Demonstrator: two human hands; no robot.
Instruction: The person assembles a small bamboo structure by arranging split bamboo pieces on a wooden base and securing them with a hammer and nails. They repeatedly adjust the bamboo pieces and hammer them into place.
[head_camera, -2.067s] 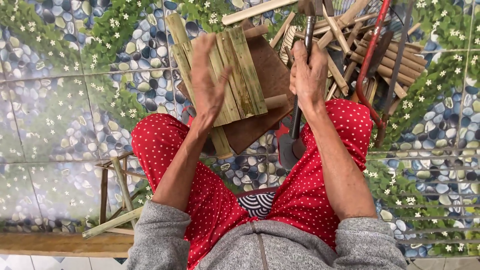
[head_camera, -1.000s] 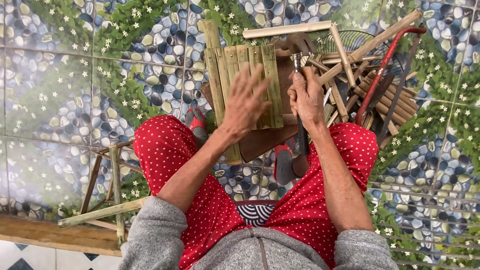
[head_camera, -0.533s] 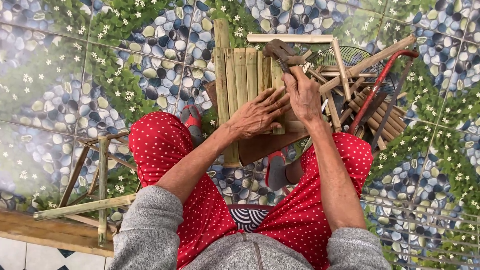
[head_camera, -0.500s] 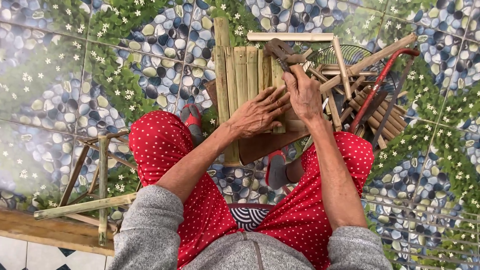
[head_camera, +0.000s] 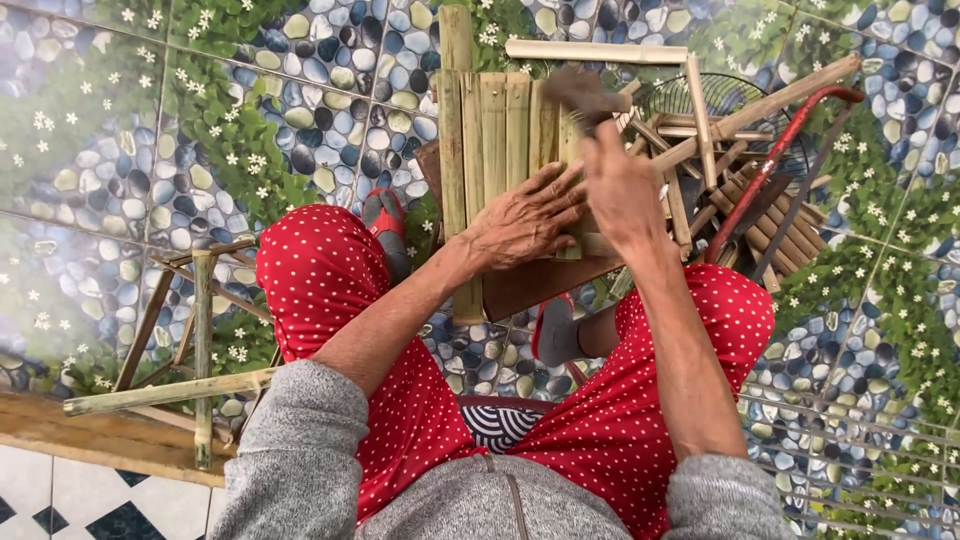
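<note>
Hammer (head_camera: 585, 95) now raised, clenched in right hand (head_camera: 622, 190); bamboo slat panel (head_camera: 505, 150) pinned flat by open left hand (head_camera: 525, 215), repositioned lower.

Left hand (head_camera: 525, 215) on bamboo slats (head_camera: 495, 130)

hammer head (head_camera: 583, 92) – motion-blurred | saw (head_camera: 780, 170) – partly hidden

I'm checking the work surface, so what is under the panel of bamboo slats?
A dark brown wooden board shows under the bamboo slat panel, jutting out at its near edge. The left hand covers part of it; the rest is hidden.
</note>
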